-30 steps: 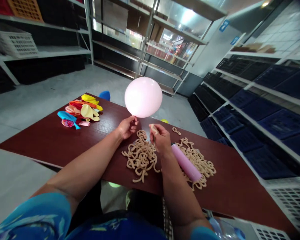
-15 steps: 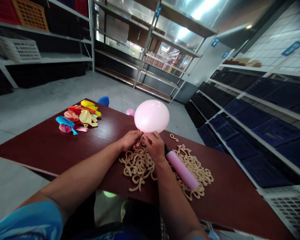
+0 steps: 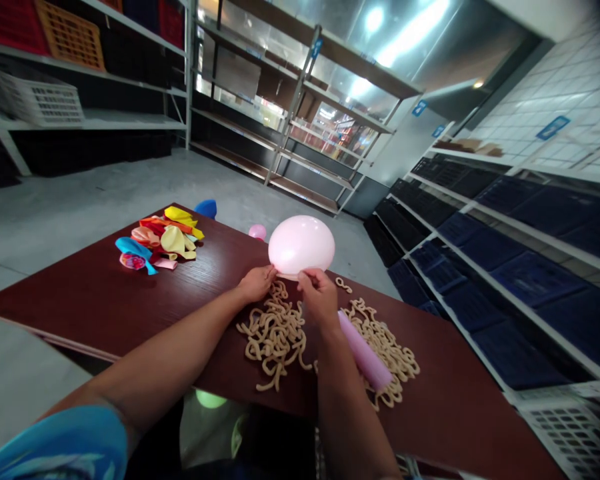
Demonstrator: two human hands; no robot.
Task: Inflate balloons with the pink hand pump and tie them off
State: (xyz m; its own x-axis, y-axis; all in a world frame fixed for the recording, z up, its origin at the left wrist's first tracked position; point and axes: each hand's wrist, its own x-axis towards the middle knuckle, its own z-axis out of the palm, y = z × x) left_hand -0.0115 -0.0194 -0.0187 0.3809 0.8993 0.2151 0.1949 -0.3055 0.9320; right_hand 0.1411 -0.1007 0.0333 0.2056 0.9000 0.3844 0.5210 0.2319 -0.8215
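An inflated pale pink balloon (image 3: 301, 243) stands over the table's far edge, its neck stretched sideways between my hands. My left hand (image 3: 259, 283) pinches the neck at its left side. At the other end, my right hand (image 3: 320, 293) grips it between thumb and fingers. Below them lies a heap of tan, curly, cord-like pieces (image 3: 275, 337). A pink cylinder (image 3: 367, 353), like a hand pump's barrel, rests on a second tan heap (image 3: 397, 360), partly hidden by my right forearm.
Uninflated balloons (image 3: 173, 240) in several colours lie on the left of the dark red table (image 3: 215, 267). Beyond the far edge are a blue object (image 3: 207, 209) and a small pink balloon (image 3: 257, 231). Shelves with dark blue crates (image 3: 525, 273) line the right side.
My hands have moved apart, drawing the balloon's neck out between them. The balloon sits slightly lower in view. The camera has shifted a little.
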